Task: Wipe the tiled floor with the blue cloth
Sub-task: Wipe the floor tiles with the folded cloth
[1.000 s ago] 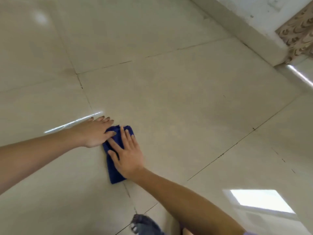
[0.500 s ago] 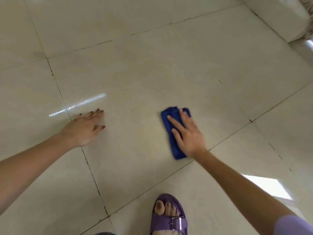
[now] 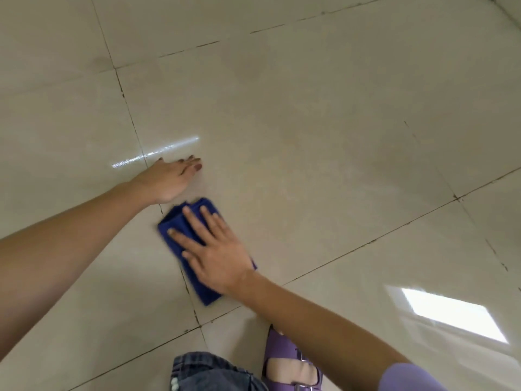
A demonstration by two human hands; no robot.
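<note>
The right hand presses flat, fingers straight, on the blue cloth; the left hand rests open on the floor just beside it.

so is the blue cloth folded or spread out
Folded. The blue cloth is a narrow, thick pad with layered edges showing at its far end, pressed to the floor under the flat right hand.

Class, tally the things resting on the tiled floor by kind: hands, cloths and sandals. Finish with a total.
Hands: 2 (left hand, right hand)
Cloths: 1 (blue cloth, under the right hand)
Sandals: 1 (purple sandal)
Total: 4
</note>
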